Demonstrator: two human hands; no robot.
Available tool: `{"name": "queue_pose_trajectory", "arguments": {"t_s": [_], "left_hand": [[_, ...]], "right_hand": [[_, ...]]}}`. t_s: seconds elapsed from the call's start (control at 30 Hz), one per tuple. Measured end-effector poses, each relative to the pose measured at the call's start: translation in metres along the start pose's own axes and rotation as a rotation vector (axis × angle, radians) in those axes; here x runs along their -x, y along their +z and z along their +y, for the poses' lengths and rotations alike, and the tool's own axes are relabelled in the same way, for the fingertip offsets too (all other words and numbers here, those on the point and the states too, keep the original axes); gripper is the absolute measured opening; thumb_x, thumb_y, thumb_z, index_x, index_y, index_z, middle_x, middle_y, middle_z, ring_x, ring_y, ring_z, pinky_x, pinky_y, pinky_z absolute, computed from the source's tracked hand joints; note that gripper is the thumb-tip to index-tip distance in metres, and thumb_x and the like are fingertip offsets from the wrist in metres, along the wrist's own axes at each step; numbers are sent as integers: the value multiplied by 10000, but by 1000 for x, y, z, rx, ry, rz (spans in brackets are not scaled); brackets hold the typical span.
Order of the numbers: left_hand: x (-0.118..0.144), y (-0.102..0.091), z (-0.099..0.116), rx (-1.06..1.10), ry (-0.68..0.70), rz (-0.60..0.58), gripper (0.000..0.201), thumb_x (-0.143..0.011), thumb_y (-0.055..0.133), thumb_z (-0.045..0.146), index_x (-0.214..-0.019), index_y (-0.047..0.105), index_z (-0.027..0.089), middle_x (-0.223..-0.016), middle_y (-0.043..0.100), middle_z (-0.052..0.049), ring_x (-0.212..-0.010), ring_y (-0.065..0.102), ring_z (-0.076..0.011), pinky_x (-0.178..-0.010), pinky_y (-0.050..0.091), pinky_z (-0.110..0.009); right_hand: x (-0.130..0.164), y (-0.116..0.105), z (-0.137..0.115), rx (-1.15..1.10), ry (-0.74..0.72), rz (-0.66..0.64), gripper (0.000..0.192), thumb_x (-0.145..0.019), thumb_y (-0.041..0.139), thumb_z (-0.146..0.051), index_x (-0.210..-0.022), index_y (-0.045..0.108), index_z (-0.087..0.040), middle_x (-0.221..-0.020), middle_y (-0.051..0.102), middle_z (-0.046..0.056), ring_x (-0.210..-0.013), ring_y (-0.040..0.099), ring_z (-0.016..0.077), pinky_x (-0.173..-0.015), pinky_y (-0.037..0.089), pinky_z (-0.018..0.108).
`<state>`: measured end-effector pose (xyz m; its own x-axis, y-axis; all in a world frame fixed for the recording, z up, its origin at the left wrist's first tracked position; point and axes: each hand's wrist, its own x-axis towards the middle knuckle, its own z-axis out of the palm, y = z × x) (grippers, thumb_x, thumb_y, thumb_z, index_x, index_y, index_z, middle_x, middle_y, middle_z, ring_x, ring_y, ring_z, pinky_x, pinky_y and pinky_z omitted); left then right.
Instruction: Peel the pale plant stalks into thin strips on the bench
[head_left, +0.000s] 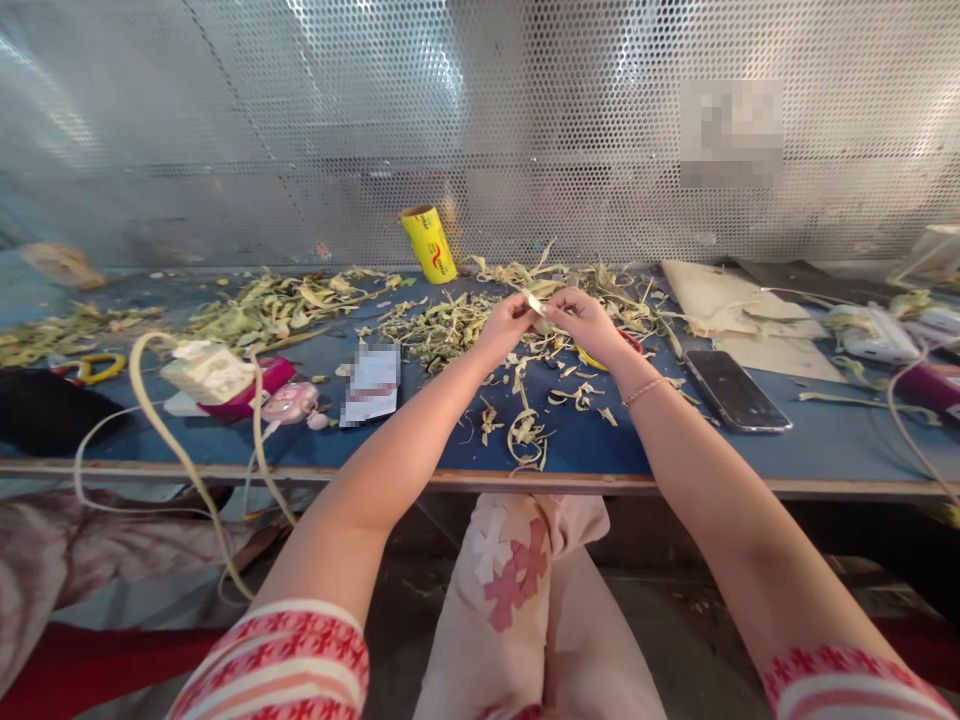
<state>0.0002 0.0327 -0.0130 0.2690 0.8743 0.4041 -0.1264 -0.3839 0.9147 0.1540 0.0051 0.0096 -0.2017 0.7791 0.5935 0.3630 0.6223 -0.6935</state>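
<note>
My left hand and my right hand meet above the middle of the blue table. Together they pinch a small pale strip of leaf between the fingertips. A thin bracelet sits on my right wrist. Under and behind the hands lie piles of cut pale green leaf scraps. A curled strip rests near the table's front edge. A yellow and red object is partly hidden under my right hand.
A yellow roll stands at the back against the perforated metal wall. A black phone lies to the right, with pale boards behind it. A pink box, a white packet and yellow-handled scissors lie left.
</note>
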Motion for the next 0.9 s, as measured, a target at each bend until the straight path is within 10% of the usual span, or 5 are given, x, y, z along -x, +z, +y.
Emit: {"name": "queue_pose_trajectory", "arguments": {"t_s": [0.3,0.9], "left_hand": [[2,-5,1,-109,115,-13,226,-650,763,323,-654,632,139,-640,605,14,-634,541,-87,-648,447,-226],[3,4,8,332,-144,77,121,-727,696,208,-786,613,143,-714,636,-1,-689,609,-97,-737,504,-274]], "right_hand": [[2,3,0,63,168,-18,465,-632,705,-588,-587,477,-186,-639,475,-27,-626,409,103,-618,331,261],[-2,7,11,-134,184,129,234,-666,625,-300,-616,415,-211,-582,415,-58,-556,382,90,-557,304,244]]}}
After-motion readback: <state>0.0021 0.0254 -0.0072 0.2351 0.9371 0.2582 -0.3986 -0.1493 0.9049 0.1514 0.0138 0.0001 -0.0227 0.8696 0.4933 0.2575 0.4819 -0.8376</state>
